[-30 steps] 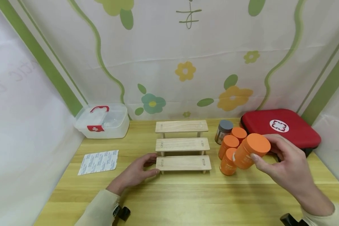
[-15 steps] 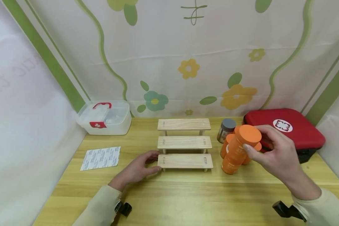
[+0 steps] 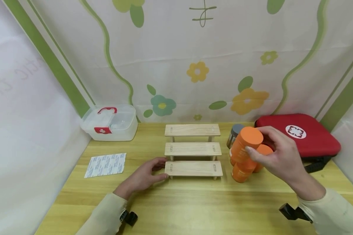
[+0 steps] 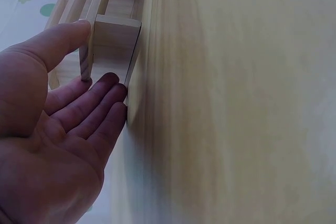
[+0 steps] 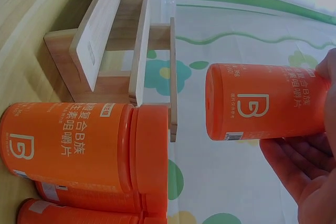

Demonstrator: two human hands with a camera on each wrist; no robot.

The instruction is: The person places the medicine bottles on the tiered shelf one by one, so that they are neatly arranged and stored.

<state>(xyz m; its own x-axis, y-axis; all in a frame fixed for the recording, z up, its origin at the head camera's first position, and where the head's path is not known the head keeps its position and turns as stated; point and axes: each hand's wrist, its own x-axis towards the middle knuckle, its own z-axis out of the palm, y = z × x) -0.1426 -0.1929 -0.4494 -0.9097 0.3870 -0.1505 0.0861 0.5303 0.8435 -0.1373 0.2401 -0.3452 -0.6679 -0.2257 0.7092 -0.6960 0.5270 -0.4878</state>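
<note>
A three-tier wooden stand (image 3: pixel 193 168) stands mid-table. My left hand (image 3: pixel 144 176) is at its left end, and in the left wrist view the thumb and index fingertip pinch opposite edges of the lowest board (image 4: pixel 89 51). My right hand (image 3: pixel 282 158) grips an orange pill bottle (image 3: pixel 246 142) near its cap, raised and slightly tilted. Its white "B" label (image 5: pixel 252 105) shows in the right wrist view. Below it stand matching orange bottles (image 3: pixel 240 173), partly hidden by the held one. Behind them is a grey-capped bottle (image 3: pixel 236 130), also partly covered.
A red first-aid case (image 3: pixel 300 140) lies at the back right. A clear first-aid box (image 3: pixel 122 130) with a red handle is at the back left, and a printed white sheet (image 3: pixel 106 165) lies in front of it. A patterned cloth (image 3: pixel 170 42) hangs behind.
My right hand has carried the orange pill bottle leftward and slightly up, over the standing bottles. My left hand stays on the stand. The head view has shifted slightly.
</note>
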